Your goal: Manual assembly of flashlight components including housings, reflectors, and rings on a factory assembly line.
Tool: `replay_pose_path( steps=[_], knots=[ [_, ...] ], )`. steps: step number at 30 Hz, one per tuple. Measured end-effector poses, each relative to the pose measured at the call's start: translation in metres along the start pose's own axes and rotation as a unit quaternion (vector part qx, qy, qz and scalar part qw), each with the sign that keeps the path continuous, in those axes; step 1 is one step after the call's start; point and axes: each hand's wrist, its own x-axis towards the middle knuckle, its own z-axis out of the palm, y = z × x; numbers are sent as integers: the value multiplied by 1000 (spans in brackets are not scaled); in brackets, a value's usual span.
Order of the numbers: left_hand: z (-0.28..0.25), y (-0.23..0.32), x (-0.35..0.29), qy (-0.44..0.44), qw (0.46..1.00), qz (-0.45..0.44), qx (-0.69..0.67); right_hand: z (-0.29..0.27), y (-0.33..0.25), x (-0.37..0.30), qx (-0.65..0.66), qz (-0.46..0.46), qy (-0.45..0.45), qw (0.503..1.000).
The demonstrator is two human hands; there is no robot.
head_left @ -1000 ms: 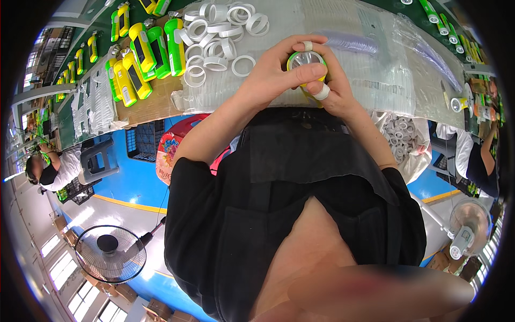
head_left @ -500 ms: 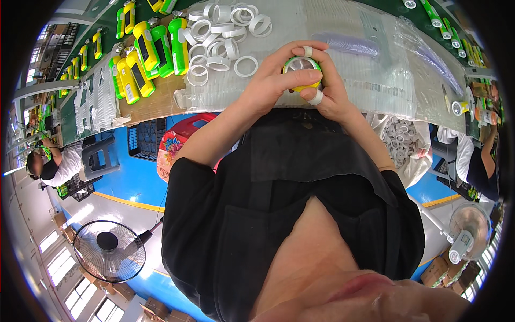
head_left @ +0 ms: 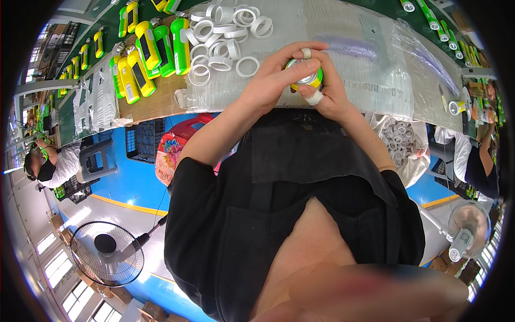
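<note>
In the head view, the only one I have, I'm watching both bare hands work on a single flashlight point(head_left: 311, 80) just past the near edge of the bench point(head_left: 386, 99). Its round front faces up at my camera, with a silver inside and a yellow-and-green rim; the rest is hidden from me by the fingers. The left hand point(head_left: 272, 76) curls around the far side and lays its thumb across the front. The right hand point(head_left: 336, 95) cups the other side, its white-wrapped thumb against the near rim. Both are closed on the piece.

I'd judge this one unit to be mid-handling; I cannot tell from here whether anything has been fitted into it or whether it is finished. Left of the hands, a heap of white rings point(head_left: 235, 33) lies loose, and beyond it a cluster of yellow and green flashlights point(head_left: 147, 47) rests on the bench. I can't make out which of those are finished. Past the right hand lies a row of thin clear discs point(head_left: 351, 47). Below the bench edge, a white sack point(head_left: 421, 156) holds many more rings point(head_left: 397, 144). With so many loose parts, I'd judge plenty of work remains.
</note>
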Motion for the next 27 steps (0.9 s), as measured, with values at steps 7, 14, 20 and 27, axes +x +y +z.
replay_pose_path(
  steps=[7, 14, 20, 27],
  knots=[
    [-6, -2, -5, -4, 1000, 15, 21, 3, -2, 1, -1, -3, -12, 1000],
    [-61, 6, -5, 114, 783, 297, 535, -14, 5, 32, 144, -50, 51, 987],
    [-105, 0, -21, -48, 611, 148, 776, -14, 36, 45, 79, -72, 64, 992],
    [-88, 14, 9, 56, 840, 263, 471, -11, 28, 43, 93, -33, 73, 992]
  ],
)
